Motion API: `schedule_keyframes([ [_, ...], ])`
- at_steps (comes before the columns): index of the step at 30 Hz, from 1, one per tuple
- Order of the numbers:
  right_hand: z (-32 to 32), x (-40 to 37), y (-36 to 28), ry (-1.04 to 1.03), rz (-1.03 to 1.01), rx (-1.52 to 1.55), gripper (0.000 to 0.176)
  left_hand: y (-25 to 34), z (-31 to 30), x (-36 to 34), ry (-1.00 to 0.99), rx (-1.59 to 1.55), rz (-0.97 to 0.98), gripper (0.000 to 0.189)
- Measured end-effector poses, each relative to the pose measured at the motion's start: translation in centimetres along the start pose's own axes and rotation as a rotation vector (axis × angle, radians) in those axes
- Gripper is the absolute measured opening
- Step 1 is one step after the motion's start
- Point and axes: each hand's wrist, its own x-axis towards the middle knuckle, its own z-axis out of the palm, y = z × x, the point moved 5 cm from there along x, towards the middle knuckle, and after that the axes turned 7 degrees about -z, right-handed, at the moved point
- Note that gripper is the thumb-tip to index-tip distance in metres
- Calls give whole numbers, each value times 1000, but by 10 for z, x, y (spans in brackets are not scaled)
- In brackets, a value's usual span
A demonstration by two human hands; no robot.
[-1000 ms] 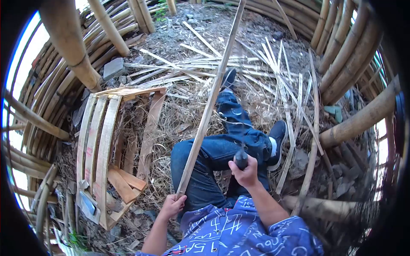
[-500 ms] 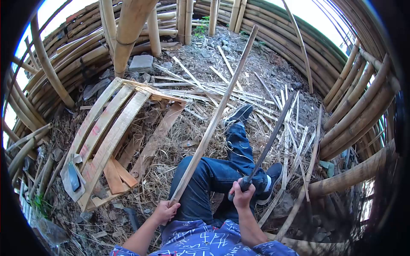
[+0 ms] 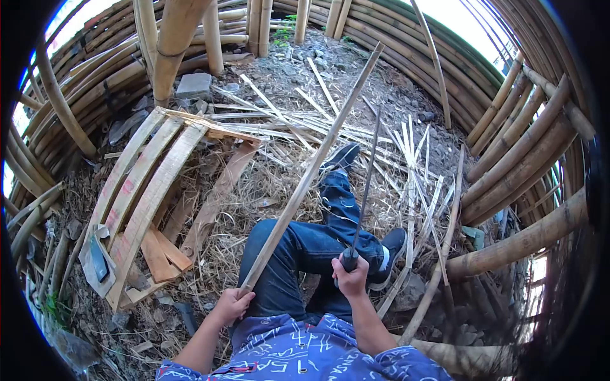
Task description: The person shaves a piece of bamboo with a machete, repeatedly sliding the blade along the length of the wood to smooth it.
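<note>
1. Gripping the near end of a long, pale, squared wooden strip (image 3: 312,166), the left hand (image 3: 234,306) has its fingers closed round it. The rest slants up and away from that grip, over the blue-jeaned leg (image 3: 311,244).
2. Right hand (image 3: 351,278) is clenched on a black handle (image 3: 349,259), with a long, thin, dark metal blade (image 3: 365,197) pointing away beyond the fist, apart from the strip.
3. Honestly, that leg is what I'd worry about: it's right under both grips, so a blade skidding off the wood could catch the denim.
4. Strip's held at one end only, so a knock further out could twist it in the fingers. Can't tell if it's resting on the knee.
5. Past both fists, loose pale split strips (image 3: 323,86) litter the ground; the far tip could snag there if it dips.
</note>
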Motion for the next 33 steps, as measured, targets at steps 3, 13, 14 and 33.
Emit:
schedule_keyframes([
  [3,-10,0,-4,-7,2,-75,21,-3,0,-6,81,106,44,25],
  [13,-11,-9,2,-49,60,-46,21,26,5,-21,195,425,179,24],
  [14,-9,-10,4,-53,92,-23,21,26,4,-21,203,419,167,24],
  [33,47,27,-16,-56,129,323,15,51,20,-44,246,622,395,24],
])
